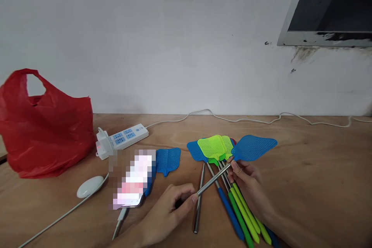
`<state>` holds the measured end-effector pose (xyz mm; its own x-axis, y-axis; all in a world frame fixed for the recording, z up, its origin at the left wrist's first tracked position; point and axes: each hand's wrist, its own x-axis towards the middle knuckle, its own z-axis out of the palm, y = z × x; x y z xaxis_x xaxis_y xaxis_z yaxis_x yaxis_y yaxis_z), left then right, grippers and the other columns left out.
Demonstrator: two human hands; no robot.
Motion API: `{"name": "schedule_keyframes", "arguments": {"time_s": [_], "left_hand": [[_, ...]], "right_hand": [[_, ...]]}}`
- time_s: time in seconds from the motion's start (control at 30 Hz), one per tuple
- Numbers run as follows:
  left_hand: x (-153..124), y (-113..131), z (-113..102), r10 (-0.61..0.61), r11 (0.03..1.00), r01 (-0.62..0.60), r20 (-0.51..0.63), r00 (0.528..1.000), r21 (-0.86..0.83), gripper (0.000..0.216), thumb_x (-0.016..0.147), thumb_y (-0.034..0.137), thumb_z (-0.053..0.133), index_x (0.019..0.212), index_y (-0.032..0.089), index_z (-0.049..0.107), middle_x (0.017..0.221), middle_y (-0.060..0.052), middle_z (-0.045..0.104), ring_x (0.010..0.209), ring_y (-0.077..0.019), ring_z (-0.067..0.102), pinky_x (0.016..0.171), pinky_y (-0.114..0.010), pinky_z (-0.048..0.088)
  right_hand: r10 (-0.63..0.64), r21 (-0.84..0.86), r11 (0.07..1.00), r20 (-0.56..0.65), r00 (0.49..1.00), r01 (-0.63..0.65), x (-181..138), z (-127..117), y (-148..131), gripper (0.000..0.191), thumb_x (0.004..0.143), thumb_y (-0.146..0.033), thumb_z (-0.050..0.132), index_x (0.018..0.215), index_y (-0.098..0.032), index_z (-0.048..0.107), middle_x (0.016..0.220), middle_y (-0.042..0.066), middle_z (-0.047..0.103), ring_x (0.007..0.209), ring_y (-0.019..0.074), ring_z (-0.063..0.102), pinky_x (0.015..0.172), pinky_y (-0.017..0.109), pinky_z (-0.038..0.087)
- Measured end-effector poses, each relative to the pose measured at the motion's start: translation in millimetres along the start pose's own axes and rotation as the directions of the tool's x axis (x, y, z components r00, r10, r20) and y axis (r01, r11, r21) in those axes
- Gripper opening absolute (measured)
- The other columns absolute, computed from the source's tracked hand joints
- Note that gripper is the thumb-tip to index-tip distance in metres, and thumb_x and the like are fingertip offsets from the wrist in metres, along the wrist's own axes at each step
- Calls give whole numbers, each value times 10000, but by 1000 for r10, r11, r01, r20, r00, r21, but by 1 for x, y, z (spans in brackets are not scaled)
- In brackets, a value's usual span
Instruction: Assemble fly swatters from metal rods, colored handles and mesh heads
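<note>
A fly swatter with a blue mesh head [255, 148] and a bare metal rod [213, 179] is held slanting between my hands. My left hand [171, 211] pinches the rod's lower end between thumb and fingers. Close to the head, my right hand [248, 182] grips the upper end; its fingers cover the joint. Beneath lie several finished-looking fly swatters [211, 148] with lime, green and blue heads and coloured handles, partly hidden by my right hand. A loose metal rod [197, 217] lies beside my left hand. Farther left is a separate blue swatter head [167, 159].
A lit phone [135, 180], partly pixelated, lies left with a charging cable [118, 223]. Behind it is a white power strip [130, 136]. A white oval device [90, 186] and a red plastic bag [49, 131] stand farther left. A thin cord [241, 120] runs along the wall.
</note>
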<state>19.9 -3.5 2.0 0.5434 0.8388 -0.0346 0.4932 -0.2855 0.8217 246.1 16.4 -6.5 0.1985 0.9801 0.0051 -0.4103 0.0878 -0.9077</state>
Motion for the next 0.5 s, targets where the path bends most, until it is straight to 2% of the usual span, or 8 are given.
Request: {"name": "schedule_keyframes", "arguments": {"time_s": [0.17,0.33,0.5], "left_hand": [[-1,2,-1,3,999,-2,-10,1000,45,443,996,503,378,666,207,371,637,56,372,636,-136,379,634,-265,306],[-1,3,-1,-4,999,4,20,1000,36,454,999,519,362,671,205,384,637,52,402,641,-137,403,631,-265,309],[0,1,-2,-17,999,16,14,1000,51,459,1001,524,348,670,207,373,634,53,395,638,-139,404,633,-268,310]], "right_hand": [[1,-46,999,57,998,2,1,2,-2,377,587,-492,887,679,-192,679,549,-32,552,487,104,456,470,233,374],[-16,32,999,-32,999,17,4,-2,3,395,549,-479,910,682,-191,674,586,-35,571,510,98,491,485,216,416],[-6,37,999,-29,1000,7,4,-3,4,385,559,-472,910,668,-186,676,566,-35,570,500,89,493,480,200,422]]}}
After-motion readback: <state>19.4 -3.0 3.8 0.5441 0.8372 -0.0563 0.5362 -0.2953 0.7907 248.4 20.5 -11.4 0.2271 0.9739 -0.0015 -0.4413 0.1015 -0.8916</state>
